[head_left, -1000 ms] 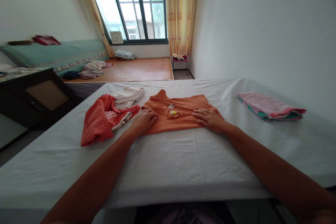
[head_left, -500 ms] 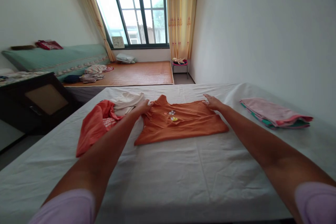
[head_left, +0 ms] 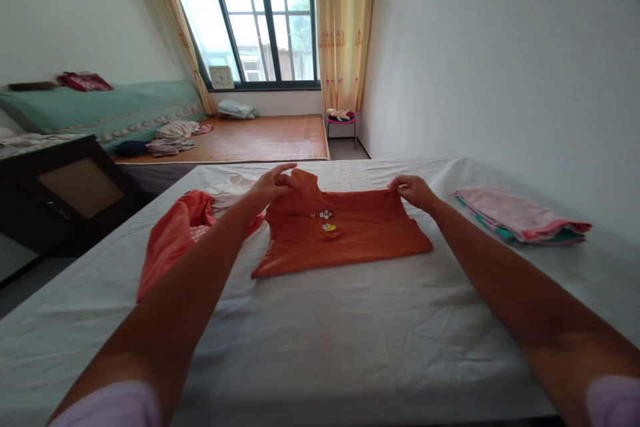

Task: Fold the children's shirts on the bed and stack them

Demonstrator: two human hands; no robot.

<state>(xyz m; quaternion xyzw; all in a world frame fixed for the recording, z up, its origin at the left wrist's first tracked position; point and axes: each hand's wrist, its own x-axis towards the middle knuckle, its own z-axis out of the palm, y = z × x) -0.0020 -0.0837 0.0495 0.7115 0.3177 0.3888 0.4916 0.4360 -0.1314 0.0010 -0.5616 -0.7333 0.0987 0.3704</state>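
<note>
The left hand (head_left: 270,185) has its grip pinched on the far left corner of the orange shirt (head_left: 340,237), thumb and fingers closed on the cloth near the collar; the right hand (head_left: 413,190) pinches the far right corner in the same way. Both corners are lifted a little off the bed (head_left: 350,347), while the near hem lies flat on the white sheet, about midway between the bed's left and right edges.

Just beside the shirt's left edge lies a crumpled red garment (head_left: 173,240) with a cream one (head_left: 233,188) behind it. Near the bed's right edge sits a folded stack (head_left: 520,217) of pink and green cloth, well apart from the shirt.

As a judgement: the two pinches are small, so a corner could slip free and the fold come out crooked; the left sleeve could also drag the red garment along.

The left fingertips partly hide the collar, and the small printed motif (head_left: 325,220) on the chest is too small to read. Both sleeves of the person are cut off at the bottom edge.
</note>
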